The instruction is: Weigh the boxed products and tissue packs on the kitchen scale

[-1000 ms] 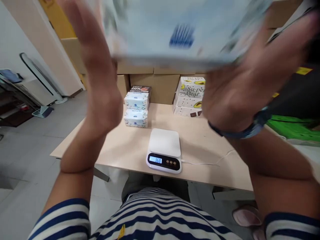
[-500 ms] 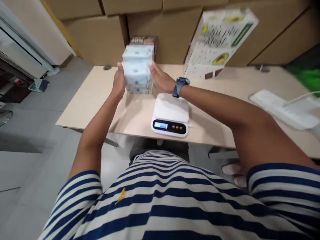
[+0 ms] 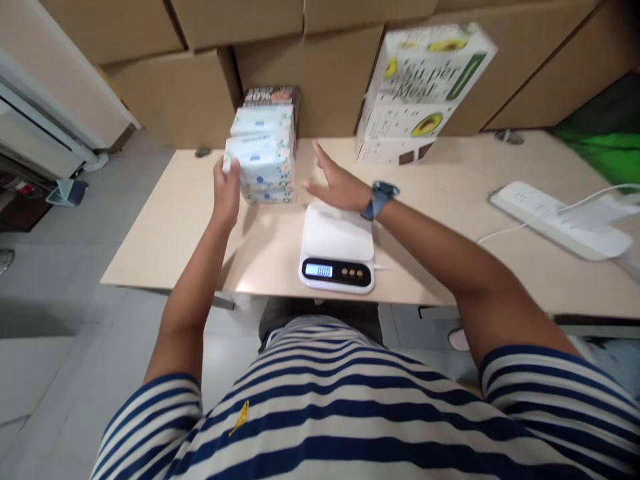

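Observation:
Light-blue tissue packs (image 3: pixel 263 157) with a floral print are stacked at the left half of the table. My left hand (image 3: pixel 227 190) grips the left edge of the front top pack, its thumb on the face of the pack. My right hand (image 3: pixel 343 183), with a blue watch at the wrist, is off the packs, its thumb and fingers spread with nothing in them. It hovers over the far edge of a white digital scale (image 3: pixel 337 233), whose lit display appears to show zeros.
Behind the tissue packs stands a dark printed box (image 3: pixel 273 95). White avocado-print boxes (image 3: pixel 425 87) are stacked at the back. Large brown cartons (image 3: pixel 340 80) line the table's far edge. A white power strip (image 3: pixel 555 220) with cables lies on the right.
My right hand has let go of the tissue packs' right side and moved right, its fingers opening. My left hand stays on the packs. The view has shifted slightly.

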A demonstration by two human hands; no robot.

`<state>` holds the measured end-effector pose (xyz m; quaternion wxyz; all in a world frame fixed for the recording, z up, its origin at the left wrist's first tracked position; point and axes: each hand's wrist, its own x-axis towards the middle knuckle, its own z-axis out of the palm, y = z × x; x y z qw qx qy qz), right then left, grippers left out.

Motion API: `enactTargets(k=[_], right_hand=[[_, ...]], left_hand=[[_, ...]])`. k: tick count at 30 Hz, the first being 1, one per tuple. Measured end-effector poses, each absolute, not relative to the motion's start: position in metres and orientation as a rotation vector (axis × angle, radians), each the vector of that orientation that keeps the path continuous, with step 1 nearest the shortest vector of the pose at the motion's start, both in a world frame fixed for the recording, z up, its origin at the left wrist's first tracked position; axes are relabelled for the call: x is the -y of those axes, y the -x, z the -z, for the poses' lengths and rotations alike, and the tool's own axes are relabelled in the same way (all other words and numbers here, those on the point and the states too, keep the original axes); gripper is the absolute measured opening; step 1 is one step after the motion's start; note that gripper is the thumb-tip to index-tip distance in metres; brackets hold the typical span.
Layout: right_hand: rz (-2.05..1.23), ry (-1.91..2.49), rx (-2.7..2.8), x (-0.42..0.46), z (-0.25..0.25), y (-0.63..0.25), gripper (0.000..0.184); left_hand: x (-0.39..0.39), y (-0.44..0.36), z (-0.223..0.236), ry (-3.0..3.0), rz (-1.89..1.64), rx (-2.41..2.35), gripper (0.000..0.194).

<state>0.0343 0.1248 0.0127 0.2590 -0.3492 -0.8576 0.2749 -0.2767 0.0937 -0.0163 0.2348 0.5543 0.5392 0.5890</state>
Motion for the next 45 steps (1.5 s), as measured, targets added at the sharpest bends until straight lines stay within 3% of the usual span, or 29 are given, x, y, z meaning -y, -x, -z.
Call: enactTargets(k=[3,9,18,20,23,26,28,30,32,35,38,42,45], right_hand=[[-0.459,1.118,2.344,-0.125,0.003,-0.086,0.099],[-0.13,1.373,2.2,-0.151,0.0,-0.178,0.084],[-0.065,1.45,1.796,-0.2,-0.005,-0.204,0.087],[-0.086,1.41,1.819,-0.193,0.002,-0.196,0.087],[-0.101,1.343,1.92,-0.177,0.01,-0.193,0.088],[-0.295,1.256,1.83,-0.176,0.012,-0.201,0.097],[-0.488,1.211,1.617,-0.186,0.008,-0.208,0.111],[-0.602,1.215,1.413,-0.203,0.0,-0.211,0.123],[-0.63,1.242,1.289,-0.223,-0.012,-0.209,0.124],[-0.65,1.215,1.154,-0.246,-0.034,-0.201,0.112],[-0.691,1.114,1.12,-0.255,-0.061,-0.19,0.107],[-0.714,0.956,1.127,-0.233,-0.077,-0.185,0.106],[-0.716,0.886,1.149,-0.177,-0.058,-0.189,0.1]], left_hand=[[-0.074,0.269,0.018,-1.42,-1.581,-1.608,0.108],[-0.067,0.27,0.023,-1.326,-1.507,-1.675,0.062],[-0.072,0.263,0.021,-1.298,-1.437,-2.009,0.048],[-0.07,0.265,0.022,-1.319,-1.424,-2.03,0.051],[-0.055,0.266,0.021,-1.416,-1.492,-2.06,0.078],[-0.036,0.246,0.013,-2.064,-1.72,-1.961,0.102],[-0.036,0.21,0.004,-2.653,-1.673,-1.562,0.098],[-0.055,0.157,-0.011,-2.853,-1.417,-1.144,0.092],[-0.095,0.096,-0.032,-2.665,-1.262,-0.971,0.098],[-0.175,0.02,-0.07,-1.882,-1.395,-1.03,0.103],[-0.229,-0.02,-0.102,-1.467,-1.438,-0.974,0.089],[-0.216,-0.015,-0.102,-1.443,-1.391,-0.891,0.079],[-0.151,0.021,-0.076,-1.61,-1.308,-0.827,0.091]])
